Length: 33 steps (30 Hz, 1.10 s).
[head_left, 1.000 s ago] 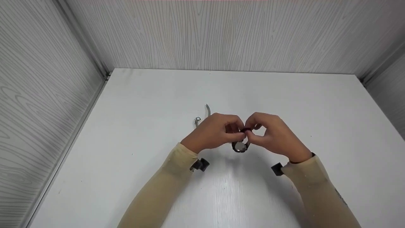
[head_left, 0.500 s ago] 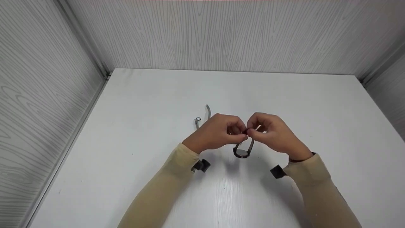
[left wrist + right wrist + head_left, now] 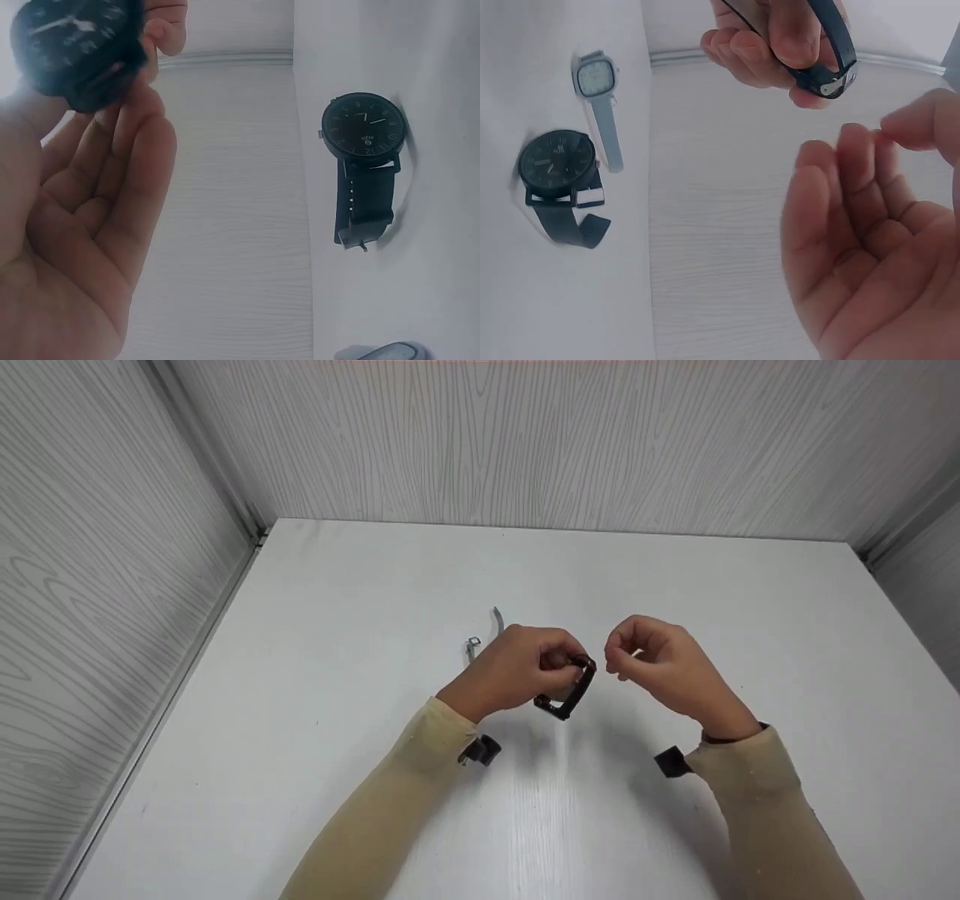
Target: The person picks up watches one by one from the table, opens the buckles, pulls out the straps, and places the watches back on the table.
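Observation:
My left hand [image 3: 517, 667] grips a wristwatch [image 3: 576, 690] by its dark strap, raised above the table. The watch's black dial [image 3: 75, 34] with pale numerals shows blurred in the left wrist view. In the right wrist view, the strap's metal buckle [image 3: 838, 84] sits below the left fingertips. My right hand [image 3: 671, 664] is a little to the right, apart from the watch. Its fingers [image 3: 810, 202] are loosely bent and nothing shows between them.
A black round watch [image 3: 364, 124] lies on the white table [image 3: 375, 585]. Near it is a grey watch [image 3: 596, 77] with a square face. In the head view a grey strap [image 3: 498, 619] and a small buckle [image 3: 472, 643] stick out behind the left hand. Wood-grain panels [image 3: 480, 442] border the table.
My right hand has let go of the strap and moved slightly right. The watch has turned in my left hand, its case swinging up toward the fingers.

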Each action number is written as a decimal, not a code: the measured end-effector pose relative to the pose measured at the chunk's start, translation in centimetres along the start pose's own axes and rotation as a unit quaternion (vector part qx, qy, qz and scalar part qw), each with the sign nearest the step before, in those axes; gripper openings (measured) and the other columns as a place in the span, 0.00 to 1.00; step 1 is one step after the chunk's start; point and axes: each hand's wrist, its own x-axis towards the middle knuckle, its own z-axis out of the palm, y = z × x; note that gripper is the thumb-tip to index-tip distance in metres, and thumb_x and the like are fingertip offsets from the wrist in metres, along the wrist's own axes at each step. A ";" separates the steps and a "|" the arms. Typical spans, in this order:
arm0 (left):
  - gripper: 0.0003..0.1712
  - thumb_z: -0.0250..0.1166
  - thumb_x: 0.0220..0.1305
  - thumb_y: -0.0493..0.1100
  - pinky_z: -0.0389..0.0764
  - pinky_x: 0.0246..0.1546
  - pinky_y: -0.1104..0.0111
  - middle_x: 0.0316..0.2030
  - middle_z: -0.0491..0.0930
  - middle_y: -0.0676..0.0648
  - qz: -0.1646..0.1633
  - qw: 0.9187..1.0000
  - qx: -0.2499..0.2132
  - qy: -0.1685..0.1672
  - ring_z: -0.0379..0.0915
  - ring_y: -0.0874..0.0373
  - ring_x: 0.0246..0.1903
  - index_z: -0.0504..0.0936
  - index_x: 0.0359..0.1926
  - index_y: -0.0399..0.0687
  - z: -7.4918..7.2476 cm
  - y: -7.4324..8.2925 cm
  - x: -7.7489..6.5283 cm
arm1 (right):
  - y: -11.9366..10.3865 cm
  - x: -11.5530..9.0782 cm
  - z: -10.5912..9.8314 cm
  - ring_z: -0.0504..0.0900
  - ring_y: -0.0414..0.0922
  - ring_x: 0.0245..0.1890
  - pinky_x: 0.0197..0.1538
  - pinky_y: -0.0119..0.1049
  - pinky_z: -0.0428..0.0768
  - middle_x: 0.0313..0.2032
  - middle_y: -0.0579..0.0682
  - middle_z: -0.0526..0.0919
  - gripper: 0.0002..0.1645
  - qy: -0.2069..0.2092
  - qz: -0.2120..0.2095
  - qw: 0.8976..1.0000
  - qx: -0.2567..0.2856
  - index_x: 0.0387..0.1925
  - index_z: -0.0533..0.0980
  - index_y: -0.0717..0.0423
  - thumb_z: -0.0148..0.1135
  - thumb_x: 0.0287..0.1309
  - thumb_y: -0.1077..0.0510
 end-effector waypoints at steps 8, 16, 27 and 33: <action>0.06 0.72 0.66 0.47 0.75 0.31 0.71 0.24 0.83 0.61 -0.027 0.998 0.057 0.011 0.77 0.68 0.26 0.88 0.42 0.55 0.3 0.4 -0.1 | -0.1 0.0 0.8 0.83 0.45 0.38 0.41 0.36 0.82 0.37 0.49 0.86 0.10 -0.042 0.026 0.993 -0.107 0.40 0.84 0.51 0.65 0.71 0.49; 0.10 0.71 0.68 0.53 0.78 0.35 0.71 0.30 0.84 0.61 -0.029 0.998 0.055 -0.013 0.77 0.67 0.31 0.89 0.45 0.55 0.4 0.4 -0.1 | 0.0 -0.1 0.8 0.82 0.43 0.36 0.37 0.34 0.81 0.34 0.44 0.86 0.05 -0.046 -0.004 0.991 -0.122 0.37 0.84 0.49 0.65 0.67 0.61; 0.08 0.70 0.69 0.52 0.79 0.34 0.70 0.33 0.85 0.59 -0.003 0.999 -0.016 -0.050 0.79 0.62 0.30 0.89 0.40 0.55 0.1 -0.2 -0.2 | 0.4 0.0 0.6 0.81 0.42 0.35 0.33 0.33 0.79 0.34 0.43 0.85 0.07 -0.061 -0.034 0.993 -0.096 0.34 0.83 0.48 0.67 0.64 0.64; 0.05 0.72 0.68 0.48 0.84 0.30 0.65 0.33 0.85 0.57 0.001 0.996 -0.060 -0.060 0.81 0.56 0.28 0.89 0.40 0.54 0.1 0.1 -0.1 | 0.7 -0.1 0.6 0.79 0.42 0.31 0.24 0.29 0.71 0.32 0.47 0.84 0.07 -0.066 -0.059 0.996 -0.033 0.33 0.82 0.52 0.66 0.64 0.67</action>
